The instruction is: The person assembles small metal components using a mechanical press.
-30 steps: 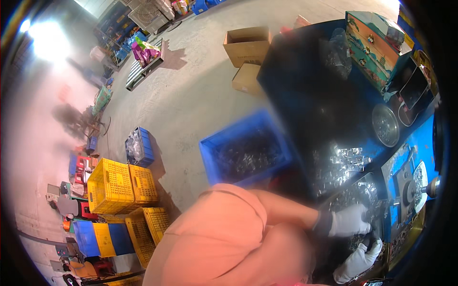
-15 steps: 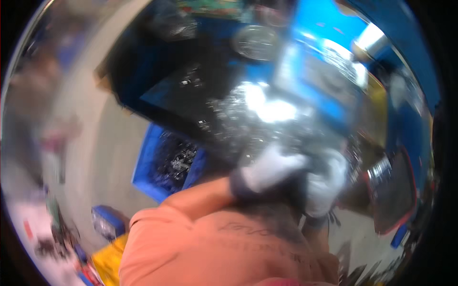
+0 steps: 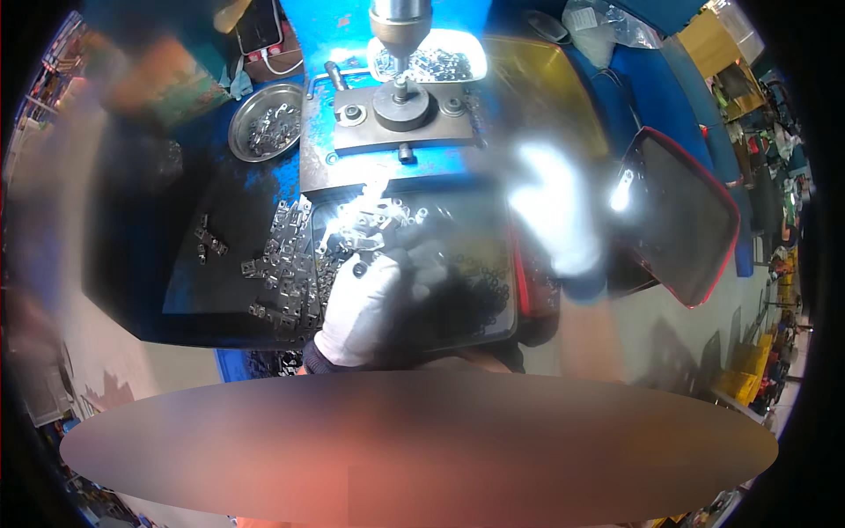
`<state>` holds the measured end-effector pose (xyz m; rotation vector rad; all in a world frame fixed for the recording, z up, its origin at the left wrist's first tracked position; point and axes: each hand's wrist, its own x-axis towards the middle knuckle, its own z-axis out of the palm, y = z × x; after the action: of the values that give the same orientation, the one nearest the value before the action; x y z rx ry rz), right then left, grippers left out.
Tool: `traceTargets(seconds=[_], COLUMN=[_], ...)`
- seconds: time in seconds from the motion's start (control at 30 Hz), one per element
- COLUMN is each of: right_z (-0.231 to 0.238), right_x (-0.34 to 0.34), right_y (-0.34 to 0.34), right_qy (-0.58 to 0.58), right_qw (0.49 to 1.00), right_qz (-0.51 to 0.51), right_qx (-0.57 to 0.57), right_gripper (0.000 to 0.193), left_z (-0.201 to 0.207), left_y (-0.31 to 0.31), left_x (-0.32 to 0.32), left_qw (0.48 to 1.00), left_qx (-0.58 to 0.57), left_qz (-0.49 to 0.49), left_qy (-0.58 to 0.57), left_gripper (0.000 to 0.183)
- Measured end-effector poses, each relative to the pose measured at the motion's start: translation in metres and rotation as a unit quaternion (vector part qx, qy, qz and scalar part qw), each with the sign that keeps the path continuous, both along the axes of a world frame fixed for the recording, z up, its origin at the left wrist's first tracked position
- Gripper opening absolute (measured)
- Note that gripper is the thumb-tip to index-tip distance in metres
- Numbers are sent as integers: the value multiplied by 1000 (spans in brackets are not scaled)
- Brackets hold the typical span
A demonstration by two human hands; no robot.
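Observation:
My left hand (image 3: 359, 308), in a white glove with a dark cuff, is over the left part of a shallow tray (image 3: 506, 330). Its fingers are closed around a small metal part whose exact shape is hard to see; a small dark ring (image 3: 359, 269) shows at the fingers. Shiny metal pieces (image 3: 374, 216) lie just beyond them. To the right, my right hand (image 3: 559, 216), also white-gloved, is smeared by motion and glare, so its fingers cannot be read. A press tool (image 3: 400, 26) stands above a round steel die (image 3: 401, 106) on a bolted plate.
Rows of metal brackets (image 3: 286, 264) lie left of the tray. A round metal dish (image 3: 264, 123) of parts stands at back left, a white bin (image 3: 431, 60) behind the die. At right are a yellow tray (image 3: 550, 79) and a red-rimmed dark panel (image 3: 691, 220).
The view has swung and sharpened, bringing the press into sight. My hands, close together before, are now apart: the left over the tray, the right farther right.

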<state>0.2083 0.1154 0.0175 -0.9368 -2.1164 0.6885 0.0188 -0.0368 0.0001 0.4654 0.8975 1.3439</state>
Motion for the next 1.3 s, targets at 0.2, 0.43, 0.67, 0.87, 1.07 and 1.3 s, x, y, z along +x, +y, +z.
traceTargets(seconds=[0.2, 0.43, 0.67, 0.87, 1.07, 1.3], right_z=[-17, 2, 4, 3, 4, 35], right_x=[-10, -3, -10, -35, -44, -95], right_y=[43, 25, -15, -42, -44, -9], right_qy=[-88, -237, -46, 69, 116, 371], right_qw=[983, 914, 996, 975, 953, 780], right_qz=[-15, -7, 19, 95, 115, 43], right_qx=[159, 328, 77, -190, -256, -502], right_gripper=[27, 26, 13, 12, 13, 15], left_z=[-7, 2, -3, -5, -9, -3], left_y=[16, 24, 24, 22, 22, 98], left_x=[-3, -1, 2, 3, 1, -37], left_qw=[997, 993, 988, 986, 985, 966], left_qx=[12, -32, 1, 28, 66, 181], left_qz=[79, 95, 127, 117, 120, 173], left_qy=[1, 62, 83, 112, 104, 68], left_gripper=[44, 39, 34, 35, 36, 42])
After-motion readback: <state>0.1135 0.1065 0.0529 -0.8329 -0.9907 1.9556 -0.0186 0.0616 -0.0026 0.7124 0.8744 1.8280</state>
